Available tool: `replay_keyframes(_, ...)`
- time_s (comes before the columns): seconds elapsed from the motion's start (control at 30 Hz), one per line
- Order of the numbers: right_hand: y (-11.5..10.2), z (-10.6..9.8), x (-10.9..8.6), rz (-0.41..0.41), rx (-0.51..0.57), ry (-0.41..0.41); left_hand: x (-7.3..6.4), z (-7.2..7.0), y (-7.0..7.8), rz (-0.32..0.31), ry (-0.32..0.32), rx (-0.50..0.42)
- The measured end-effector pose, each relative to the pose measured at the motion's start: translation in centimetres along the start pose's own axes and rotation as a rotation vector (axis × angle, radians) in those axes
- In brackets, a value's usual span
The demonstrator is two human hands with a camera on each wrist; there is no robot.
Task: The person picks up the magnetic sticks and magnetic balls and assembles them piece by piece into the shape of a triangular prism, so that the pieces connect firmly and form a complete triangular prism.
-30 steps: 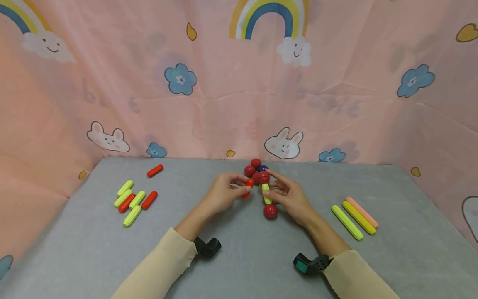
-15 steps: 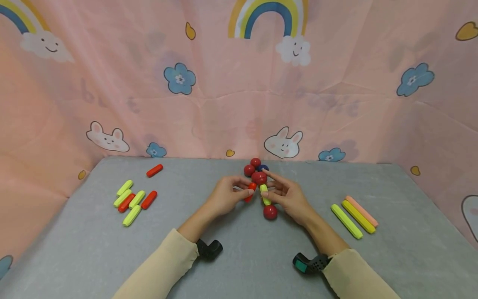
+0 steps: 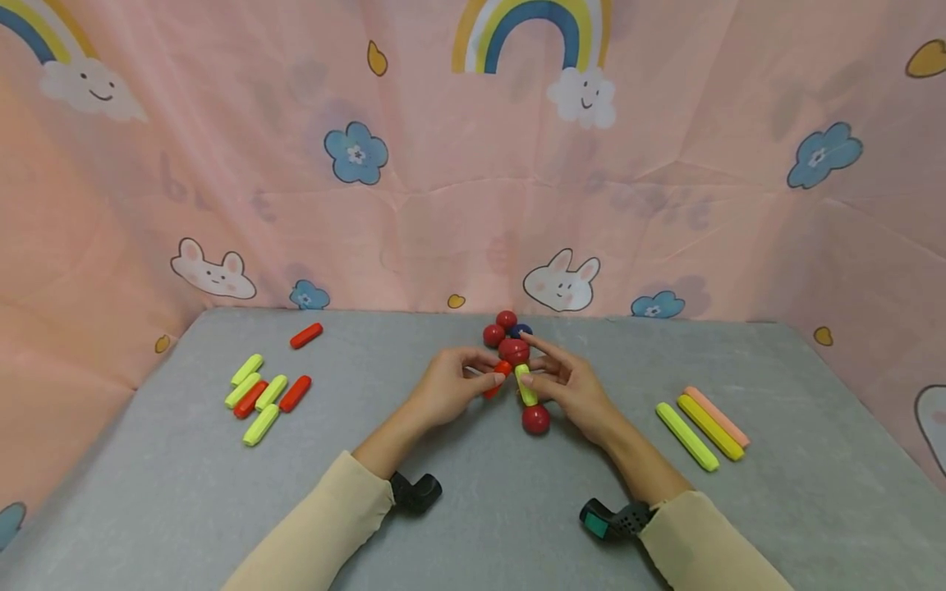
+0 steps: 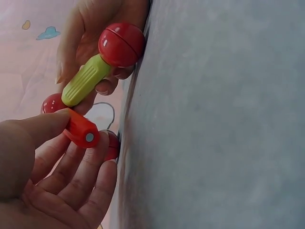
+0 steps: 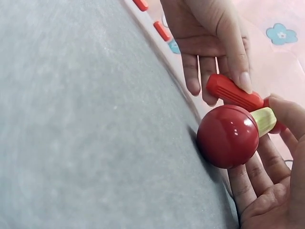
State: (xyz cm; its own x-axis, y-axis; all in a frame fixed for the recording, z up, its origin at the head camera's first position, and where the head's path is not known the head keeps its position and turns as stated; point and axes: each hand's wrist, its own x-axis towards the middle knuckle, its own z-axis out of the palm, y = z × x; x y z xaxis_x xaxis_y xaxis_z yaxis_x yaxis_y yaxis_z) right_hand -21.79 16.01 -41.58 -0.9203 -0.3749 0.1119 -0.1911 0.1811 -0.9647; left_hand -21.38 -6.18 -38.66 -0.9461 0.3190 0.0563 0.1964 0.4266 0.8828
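Between thumb and fingers, my left hand (image 3: 454, 384) pinches a red magnetic rod (image 4: 82, 129) whose silvery magnet end faces the left wrist camera. The rod's other end is at a red ball (image 3: 514, 351); whether they touch cannot be told. My right hand (image 3: 580, 396) holds a yellow-green rod (image 4: 86, 80) between thumb and fingers. That rod joins the same red ball at its far end and a larger-looking red ball (image 5: 228, 136) at its near end. Just behind, two red balls (image 3: 493, 335) and a dark blue ball (image 3: 521, 331) cluster by my right index finger.
On the left of the grey table (image 3: 185, 509) lie several short yellow-green rods (image 3: 262, 426) and red rods (image 3: 296, 395). To the right are three longer bars, yellow-green (image 3: 687, 437), yellow (image 3: 711, 427) and salmon (image 3: 717, 418). A pink printed cloth (image 3: 443, 230) hangs behind.
My left hand has shifted slightly right, bringing the red rod up to the ball. That ball moved a little left with the yellow-green rod's far end. The last half second shows hardly any motion.
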Motion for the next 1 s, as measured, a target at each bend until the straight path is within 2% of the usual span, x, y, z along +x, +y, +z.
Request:
replay_keyframes(0.2, -0.2, 0.0, 0.2, 0.041, 0.002, 0.014, 0.0, 0.2, 0.2, 0.02, 0.012, -0.029)
replay_keyframes(0.33, -0.1, 0.0, 0.3, 0.047, 0.0, 0.021, 0.1, 0.3, 0.2, 0.002, 0.019, -0.071)
replay_keyframes(0.5, 0.0, -0.1, 0.3, 0.063, 0.034, 0.043, 0.1, 0.3, 0.1, -0.007, -0.01, -0.088)
replay_keyframes(0.73, 0.2, -0.4, 0.3, 0.067, 0.195, 0.088, 0.1, 0.5, -0.1, -0.029, -0.117, 0.007)
replay_keyframes(0.9, 0.1, -0.6, 0.3, 0.079, 0.292, 0.14, -0.6, 1.0, 0.9, -0.104, -0.128, 0.114)
replay_keyframes(1.0, 0.2, -0.6, 0.4, 0.077, 0.34, 0.153, -1.1, 1.7, 1.4, -0.103, -0.148, 0.175)
